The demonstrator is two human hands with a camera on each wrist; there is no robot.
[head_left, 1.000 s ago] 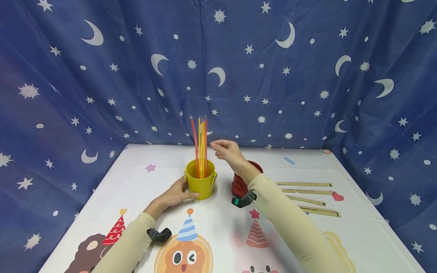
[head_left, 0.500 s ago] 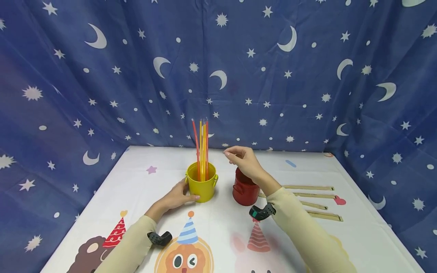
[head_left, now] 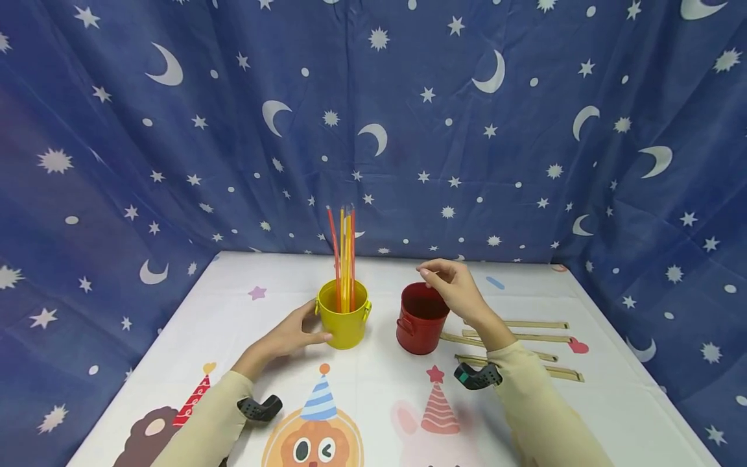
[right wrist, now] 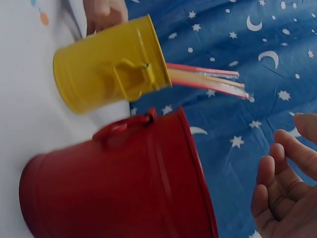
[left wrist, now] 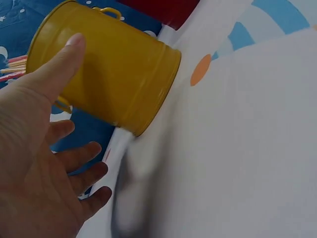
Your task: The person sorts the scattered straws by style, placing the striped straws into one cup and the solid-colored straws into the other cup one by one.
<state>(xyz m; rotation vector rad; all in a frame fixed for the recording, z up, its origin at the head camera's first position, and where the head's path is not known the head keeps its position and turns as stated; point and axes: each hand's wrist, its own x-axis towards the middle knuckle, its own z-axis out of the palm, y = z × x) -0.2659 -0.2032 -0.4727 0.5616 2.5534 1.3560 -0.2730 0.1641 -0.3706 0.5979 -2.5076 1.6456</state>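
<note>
Buckets: two from where I'm standing, one yellow bucket (head_left: 344, 331) and one red bucket (head_left: 419, 332).
Sticks (head_left: 334, 254) in the yellow one: at least four, two reddish and two yellow (they bunch up, so I may be missing some).
Tan strips (head_left: 545, 338): four or more (the nearest could be a pair).
Hands: two, one left hand (head_left: 286, 337) and one right hand (head_left: 458, 292).
Black wrist bands (head_left: 480, 377): two.
Cream sleeves (head_left: 204, 421): two.
Printed party hats (head_left: 319, 399): three.
Table (head_left: 379, 395): one.

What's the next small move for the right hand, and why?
Probably lower the right hand to the tan sticks: it appears to hold nothing, they lie loose beside the red bucket, and the colored sticks already stand in the yellow bucket.
</note>
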